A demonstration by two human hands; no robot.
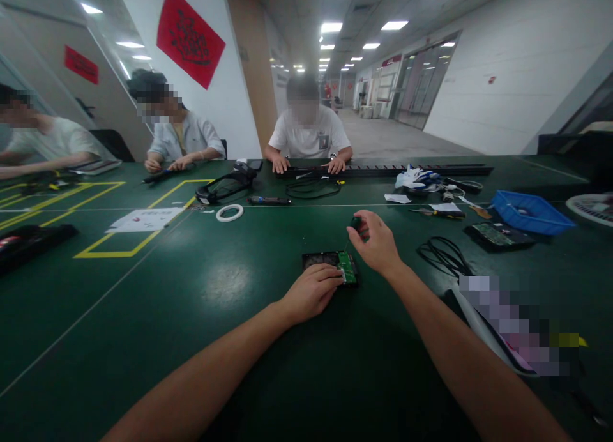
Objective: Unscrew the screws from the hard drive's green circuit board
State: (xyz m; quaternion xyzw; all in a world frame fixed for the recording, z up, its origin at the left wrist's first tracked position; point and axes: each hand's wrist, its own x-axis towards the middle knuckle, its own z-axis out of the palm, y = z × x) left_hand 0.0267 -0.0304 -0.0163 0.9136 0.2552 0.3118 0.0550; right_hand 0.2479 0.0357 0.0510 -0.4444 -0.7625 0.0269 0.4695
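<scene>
A hard drive (pixel 348 269) with a green circuit board lies on the table in front of me. My left hand (pixel 313 292) rests over its near side and holds it down, fingers laid across the board. My right hand (pixel 376 244) is raised above the drive's right end. Its fingers are closed around the dark handle of a screwdriver (pixel 355 223), whose thin shaft points down at the board. Whether the tip touches a screw is too small to tell.
Right of me are a coiled black cable (pixel 443 255), another circuit-board device (pixel 498 235) and a blue tray (pixel 531 212). A white ring (pixel 230 213), a headset (pixel 230 181) and a paper sheet (pixel 143 220) lie left. People sit across the green table (pixel 230 359).
</scene>
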